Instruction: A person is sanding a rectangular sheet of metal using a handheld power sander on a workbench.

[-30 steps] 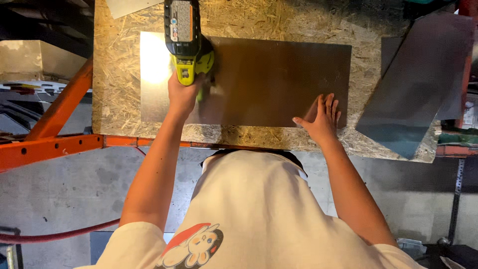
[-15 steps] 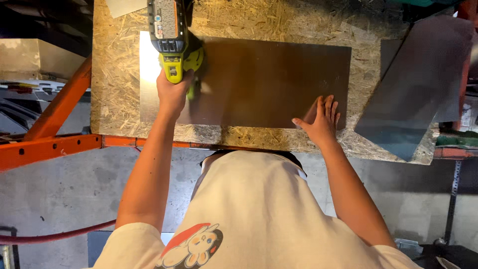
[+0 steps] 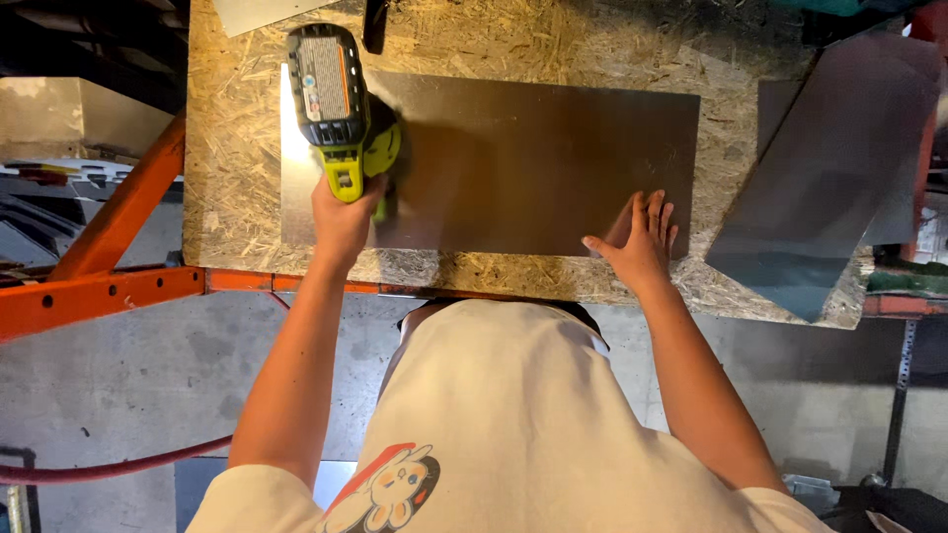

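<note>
**Sanding a metal sheet with a cordless power tool — one hand drives, one hand anchors**

The left hand (image 3: 341, 212) is wrapped tight around the handle of a yellow-green cordless sander (image 3: 341, 104), fingers closed on the grip, battery pack uppermost. The tool's head sits on the dark metal sheet (image 3: 533, 158) toward its 9 o'clock end; the contact face itself is hidden beneath the tool body. The right hand (image 3: 640, 237) lies flat, fingers spread and holding nothing, pressing the sheet's corner at about 4 o'clock. The sheet lies lengthwise on a chipboard bench top (image 3: 237, 148) carried by an orange steel frame (image 3: 109, 286). A second, folded grey sheet (image 3: 820, 207) rests at 3 o'clock, apart from the work.

For good practice, as judged from this posture: keep the tool's face level on the sheet rather than tipped on an edge, press lightly, and keep the spread hand well apart from the tool's path — the loose sheet looks held by that palm alone, so it could slide or chatter if the pressure lapses.
</note>
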